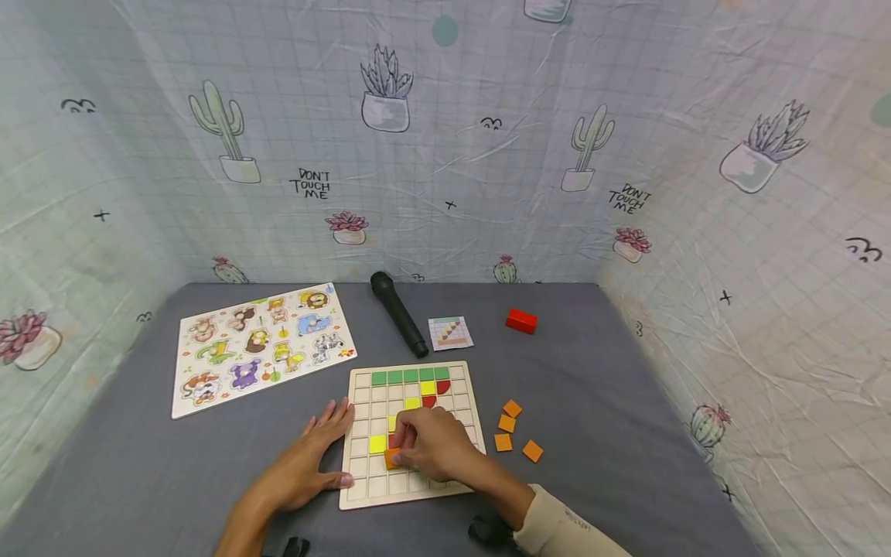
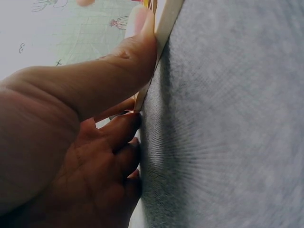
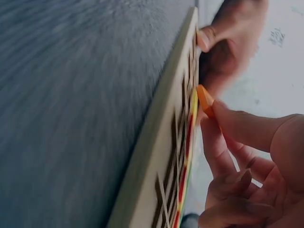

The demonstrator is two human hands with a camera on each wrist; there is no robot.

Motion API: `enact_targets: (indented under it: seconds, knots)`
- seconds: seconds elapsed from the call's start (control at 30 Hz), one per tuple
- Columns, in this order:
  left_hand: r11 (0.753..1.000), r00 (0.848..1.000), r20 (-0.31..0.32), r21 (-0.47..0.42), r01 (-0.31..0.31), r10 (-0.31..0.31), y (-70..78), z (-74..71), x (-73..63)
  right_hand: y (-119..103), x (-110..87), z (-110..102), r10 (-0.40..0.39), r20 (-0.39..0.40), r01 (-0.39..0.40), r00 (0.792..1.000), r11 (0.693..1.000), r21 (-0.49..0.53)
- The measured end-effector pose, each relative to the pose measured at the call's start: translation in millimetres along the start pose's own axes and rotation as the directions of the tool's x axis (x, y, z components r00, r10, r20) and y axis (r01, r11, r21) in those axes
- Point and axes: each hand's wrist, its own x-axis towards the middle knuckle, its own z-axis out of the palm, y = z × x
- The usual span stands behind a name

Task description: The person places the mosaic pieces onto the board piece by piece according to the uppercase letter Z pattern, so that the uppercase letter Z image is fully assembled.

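A wooden grid board (image 1: 358, 495) lies on the grey cloth, with a row of green squares (image 1: 411, 377) at its far side and yellow squares (image 1: 377, 444) and red pieces (image 1: 443, 387) stepping diagonally. My right hand (image 1: 437, 446) pinches an orange square tile (image 1: 391, 459) between thumb and fingers, over the board's near left part. In the right wrist view the orange tile (image 3: 205, 100) is tilted at the board's surface. My left hand (image 1: 302, 460) rests at the board's left edge, fingers spread, thumb (image 2: 137, 52) touching the rim.
Several loose orange tiles (image 1: 503, 442) lie right of the board. Behind it are a pattern card (image 1: 451, 334), a black microphone (image 1: 400, 313) and a red block (image 1: 521, 321). An animal puzzle board (image 1: 261, 348) lies at the left. Printed curtains (image 1: 452, 155) enclose the table.
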Motion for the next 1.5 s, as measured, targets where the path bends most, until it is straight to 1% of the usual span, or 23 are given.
enact_targets:
  seconds: [0.2,0.43,0.53,0.67,0.8,0.9,1.0,1.07,1.23,1.3,1.4,1.5]
  knots:
    - [1.000,1.000,-0.009,-0.005,-0.006,0.005,-0.4,1.1,-0.4,-9,7.3,16,-0.032,-0.014,0.031,0.999,0.998,-0.062]
    - [0.999,0.998,-0.040,-0.009,-0.048,0.048,-2.7,1.6,-1.4,-16,12.0,25,-0.058,-0.027,0.055,0.998,0.991,-0.123]
    - [0.999,0.998,-0.039,-0.007,-0.047,0.047,-3.2,2.0,-1.9,-16,11.9,27,-0.060,-0.025,0.056,0.998,0.991,-0.124]
    - [0.999,0.999,-0.020,0.002,-0.039,0.039,-3.0,3.2,-2.4,-13,8.7,24,-0.066,-0.005,0.065,0.998,0.994,-0.086]
    - [0.999,0.999,-0.001,0.002,-0.032,0.032,-2.6,4.9,-2.2,-7,1.7,15,-0.044,0.025,0.045,0.999,0.998,-0.046]
    - [1.000,1.000,-0.001,-0.012,-0.014,0.014,-1.4,4.2,-1.2,-2,-3.9,2,-0.005,0.022,0.005,1.000,1.000,-0.015]
    - [1.000,1.000,-0.003,-0.014,-0.005,0.005,-0.5,2.6,0.0,7,-10.2,-12,0.022,-0.011,-0.022,1.000,1.000,0.011]
    - [1.000,1.000,0.000,-0.006,-0.004,0.004,-0.5,2.1,0.4,15,-15.6,-20,0.036,-0.030,-0.034,0.999,0.998,0.046]
    - [1.000,0.999,0.024,0.010,0.021,-0.021,-1.4,1.9,0.0,41,-32.1,-39,0.064,-0.078,-0.056,0.995,0.994,0.091]
    - [1.000,0.999,0.029,0.010,0.028,-0.028,-1.9,1.9,0.2,52,-38.8,-46,0.075,-0.101,-0.066,0.992,0.994,0.089]
    - [1.000,0.999,0.027,0.005,0.024,-0.024,-2.1,1.4,1.1,69,-47.9,-55,0.110,-0.140,-0.097,0.984,0.991,0.092]
    - [1.000,0.999,0.026,0.002,0.027,-0.027,-1.4,0.8,1.9,83,-55.8,-61,0.151,-0.203,-0.139,0.967,0.988,0.070]
